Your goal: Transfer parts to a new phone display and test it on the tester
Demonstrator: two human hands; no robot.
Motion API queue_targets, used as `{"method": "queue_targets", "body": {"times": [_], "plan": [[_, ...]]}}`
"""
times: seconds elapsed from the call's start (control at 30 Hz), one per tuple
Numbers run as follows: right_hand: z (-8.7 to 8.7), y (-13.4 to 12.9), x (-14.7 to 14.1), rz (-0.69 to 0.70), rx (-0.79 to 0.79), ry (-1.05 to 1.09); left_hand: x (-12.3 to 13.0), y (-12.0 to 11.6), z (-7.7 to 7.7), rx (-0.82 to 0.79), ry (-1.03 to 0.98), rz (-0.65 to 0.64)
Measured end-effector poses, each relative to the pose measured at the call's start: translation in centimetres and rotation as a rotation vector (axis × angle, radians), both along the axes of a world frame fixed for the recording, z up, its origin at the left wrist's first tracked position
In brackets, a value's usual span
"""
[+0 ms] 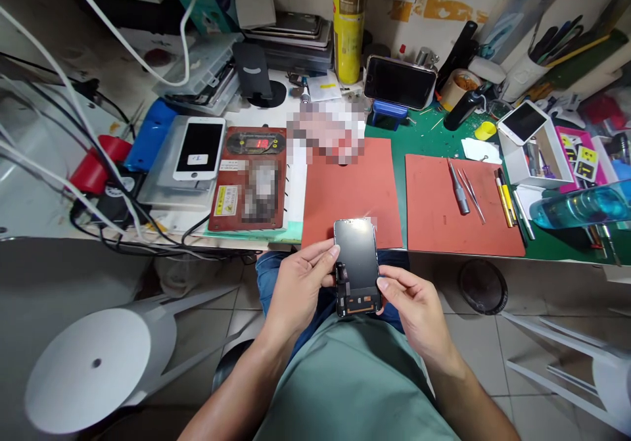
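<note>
Pixelation obscures 2 areas: an item at the rear edge of the left red mat (352,191) and the centre of the brown heating unit (249,178), so the contents of both cannot be identified. The red digits on the unit's display (258,144) are too small to read. The right stool (582,369) is cut off by the frame edge, and the undersides of both hands' grips are hidden behind the phone screen part (355,263). This part is held upright in front of the torso, at the near edge of the counter (428,132), with its flex cables towards the lower end. The left hand (300,283) is partly closed, gripping the left edge — thumb on the front, fingers behind. The right hand (419,303) is partly closed on the lower right edge, thumb at the rim. On the right red mat (434,224) lie tweezers (472,196) and a grey-handled tool (459,191).
</note>
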State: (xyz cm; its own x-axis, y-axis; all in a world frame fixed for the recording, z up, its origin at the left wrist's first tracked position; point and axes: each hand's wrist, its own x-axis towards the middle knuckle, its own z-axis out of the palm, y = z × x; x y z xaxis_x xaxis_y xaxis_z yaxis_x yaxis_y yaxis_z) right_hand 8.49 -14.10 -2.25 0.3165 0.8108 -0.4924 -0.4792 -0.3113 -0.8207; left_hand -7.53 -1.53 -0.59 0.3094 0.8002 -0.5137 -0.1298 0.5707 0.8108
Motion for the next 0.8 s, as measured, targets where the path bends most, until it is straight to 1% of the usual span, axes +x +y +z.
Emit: {"method": "queue_targets", "body": {"times": [0.5,0.67,0.8], "plan": [[0.22,0.25,0.12,0.011,0.006,0.028,-0.02,-0.03,-0.34,0.016,0.016,-0.014],[0.16,0.28,0.04,0.004,-0.017,-0.008,0.02,-0.10,-0.22,0.024,0.015,-0.006],[0.02,0.32,0.07,0.035,-0.029,-0.052,-0.09,-0.20,-0.05,0.044,0.019,-0.023]]}}
